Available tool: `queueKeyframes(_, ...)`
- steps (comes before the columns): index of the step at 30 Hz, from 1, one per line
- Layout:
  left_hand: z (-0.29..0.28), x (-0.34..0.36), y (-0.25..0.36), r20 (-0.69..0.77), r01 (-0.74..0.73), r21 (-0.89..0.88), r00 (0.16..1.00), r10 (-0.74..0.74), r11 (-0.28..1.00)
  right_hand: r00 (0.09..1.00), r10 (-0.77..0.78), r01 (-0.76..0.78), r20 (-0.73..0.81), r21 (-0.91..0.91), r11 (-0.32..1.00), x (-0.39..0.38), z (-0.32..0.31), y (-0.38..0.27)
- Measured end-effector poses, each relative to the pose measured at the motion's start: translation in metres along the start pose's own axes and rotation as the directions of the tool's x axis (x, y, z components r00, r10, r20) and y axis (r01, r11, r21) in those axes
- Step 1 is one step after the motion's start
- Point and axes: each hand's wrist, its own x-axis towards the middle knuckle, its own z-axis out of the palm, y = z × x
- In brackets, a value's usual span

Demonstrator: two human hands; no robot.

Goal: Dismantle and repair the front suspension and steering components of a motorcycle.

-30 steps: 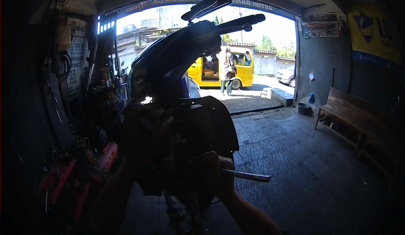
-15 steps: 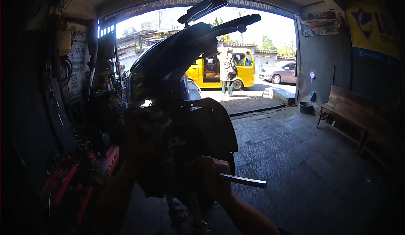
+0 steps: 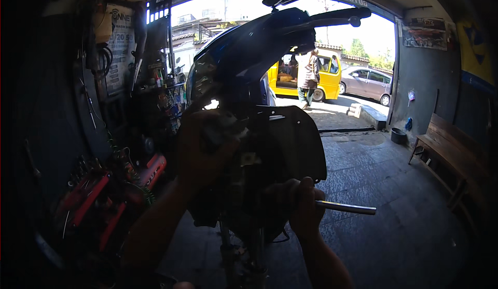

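A motor scooter [image 3: 244,55] with a dark blue front stands before me, its dark inner panel [image 3: 298,138] exposed and two fork legs [image 3: 259,247] showing below. My left hand [image 3: 199,149] is closed round a grey blocky part [image 3: 225,125] at the scooter's left side; shadow hides its exact kind. Lower on the right, my right hand [image 3: 306,206] is wrapped round a bar-like tool. Its straight silver handle [image 3: 347,207] sticks out to the right of my fist. The tool's other end is lost in the dark against the scooter.
Red equipment [image 3: 153,169] and tools crowd the left. A wooden bench [image 3: 451,146] and a black bucket [image 3: 398,135] stand along the right wall. Outside the wide doorway are a person [image 3: 309,76], a yellow van [image 3: 330,76] and a grey car [image 3: 365,84].
The whole view has shifted, so the scooter and both hands appear further right. My hands keep their grips. Outside, the person has changed stance and the car is closer to the van.
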Motion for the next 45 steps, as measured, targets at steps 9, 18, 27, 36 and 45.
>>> queueKeyframes(9,-0.014,-0.004,-0.003,-0.001,-0.035,-0.021,0.999,0.035,0.999,0.984,0.063,-0.034,0.166,-0.171,0.985,0.004,0.021,-0.012)
queueKeyframes(18,-0.014,-0.001,-0.001,-0.043,-0.051,-0.033,0.998,0.050,0.998,0.984,0.071,-0.005,0.166,-0.366,0.931,0.001,0.029,-0.017)
queueKeyframes(27,-0.015,-0.004,-0.002,-0.014,-0.024,0.028,1.000,0.025,0.999,0.993,0.039,-0.010,0.111,-0.255,0.967,0.003,0.034,-0.014)
queueKeyframes(36,-0.011,-0.001,-0.001,-0.078,-0.026,-0.031,0.997,0.023,0.999,0.993,0.106,-0.096,0.053,-0.177,0.980,0.004,0.035,-0.014)
queueKeyframes(45,-0.009,-0.002,-0.005,-0.071,-0.024,-0.045,0.997,0.020,0.999,0.994,0.103,-0.094,0.040,-0.185,0.978,-0.001,0.034,-0.013)
